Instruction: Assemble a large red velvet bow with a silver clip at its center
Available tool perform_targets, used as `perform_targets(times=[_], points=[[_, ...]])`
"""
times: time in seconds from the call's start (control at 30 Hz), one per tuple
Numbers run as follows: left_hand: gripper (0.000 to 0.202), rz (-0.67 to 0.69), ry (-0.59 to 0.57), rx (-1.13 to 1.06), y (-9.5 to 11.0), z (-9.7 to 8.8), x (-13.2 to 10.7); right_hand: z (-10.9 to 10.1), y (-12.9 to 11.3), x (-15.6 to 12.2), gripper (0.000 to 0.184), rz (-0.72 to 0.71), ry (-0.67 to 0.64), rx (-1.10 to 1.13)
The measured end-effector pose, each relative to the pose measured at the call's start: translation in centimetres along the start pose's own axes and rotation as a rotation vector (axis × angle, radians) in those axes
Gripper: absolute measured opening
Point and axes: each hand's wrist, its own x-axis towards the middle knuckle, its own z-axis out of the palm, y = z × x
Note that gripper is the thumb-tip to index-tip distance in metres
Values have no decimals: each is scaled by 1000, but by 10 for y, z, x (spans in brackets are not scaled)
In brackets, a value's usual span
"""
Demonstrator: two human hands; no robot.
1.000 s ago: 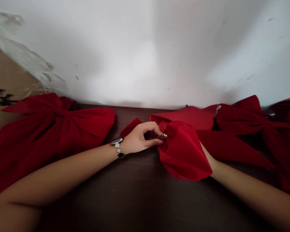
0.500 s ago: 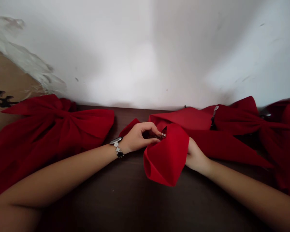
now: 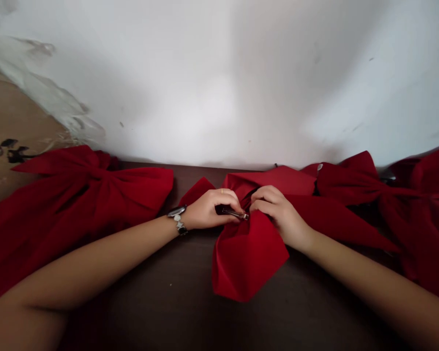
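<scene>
Between the thumb and fingers of my left hand point(image 3: 214, 208) is a small metal hair clip point(image 3: 236, 213), its end touching the red fabric. My right hand point(image 3: 280, 214) grips the red fabric bow point(image 3: 245, 258) near its middle, fingers bent over the cloth from above. One broad loop of the bow hangs toward me, and its tails spread out behind and to the right on the dark table point(image 3: 190, 312). Folds and fingers hide the bow's centre, so I cannot tell how the clip sits against it.
A finished-looking red bow point(image 3: 102, 178) with long tails lies at the left, and more red bows point(image 3: 354, 180) are heaped at the right. A cardboard box point(image 3: 18, 117) with clear plastic point(image 3: 47, 87) stands at the back left. A white wall point(image 3: 190, 83) rises behind the table.
My right hand has come from behind the loop to the top of the bow near the clip. The loop has dropped toward me. My left hand still holds the clip.
</scene>
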Motion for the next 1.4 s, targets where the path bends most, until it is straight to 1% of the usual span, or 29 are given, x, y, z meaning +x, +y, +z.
perform_targets(times=[0.03, 0.1, 0.17, 0.23, 0.3, 0.33, 0.37, 0.4, 0.47, 0.53, 0.57, 0.63, 0.77, 0.83, 0.87, 0.9, 0.97, 1.03, 1.07, 1.1, 1.17, 1.27, 1.33, 1.4], points=[[14, 9, 19, 36, 1, 1, 0, -6, 2, 3, 9, -8, -34, -17], [13, 28, 69, 122, 3, 3, -1, -21, 5, 7, 21, -23, -102, -21], [12, 62, 115, 204, 5, 6, -1, -37, 1, 10, 26, -34, -102, 15], [12, 91, 161, 265, 6, 7, -1, -47, -9, 12, 26, -24, -55, 55], [12, 93, 212, 304, 5, 7, -1, -51, -21, 11, 20, 78, -68, 45], [12, 86, 238, 319, 5, 6, -1, -50, -26, 10, 16, 176, -93, 30], [12, 81, 263, 332, 5, 6, -1, -49, -29, 9, 20, 286, -118, 25], [13, 78, 283, 342, 5, 5, -1, -47, -30, 9, 31, 377, -151, 42], [12, 81, 303, 345, 4, 4, -1, -46, -25, 7, 43, 487, -225, 172], [12, 96, 293, 312, 4, 3, 0, -49, -14, 7, 43, 504, -306, 384], [12, 106, 271, 283, 5, 3, 0, -53, -7, 7, 43, 492, -345, 482], [12, 131, 214, 216, 6, 2, 0, -60, 7, 8, 45, 485, -467, 615], [11, 198, 108, 136, 5, 1, 2, -71, 25, 7, 46, 524, -718, 714], [11, 235, 69, 135, 3, 1, 2, -73, 27, 7, 50, 520, -778, 636], [12, 248, 48, 141, 2, 2, 2, -73, 25, 8, 52, 503, -771, 564], [12, 256, 30, 149, 1, 2, 2, -72, 23, 9, 51, 479, -732, 484], [14, 258, -5, 161, 0, 3, 2, -68, 14, 11, 39, 428, -583, 360], [14, 246, -24, 155, 1, 4, 2, -58, 3, 13, 21, 391, -407, 302], [13, 229, -33, 153, 1, 4, 2, -52, -2, 13, 16, 370, -334, 288], [11, 197, -38, 154, 2, 4, 2, -46, -7, 14, 13, 349, -313, 297], [9, 90, -20, 173, 5, 5, 2, -33, -14, 13, 10, 312, -303, 316], [19, -70, 18, 197, 8, 5, 2, -20, -15, 11, 8, 309, -292, 387], [22, -114, 4, 197, 9, 5, 2, -14, -12, 10, 8, 333, -284, 463], [21, -129, -17, 211, 10, 5, 2, -9, -7, 9, 7, 343, -265, 539]])
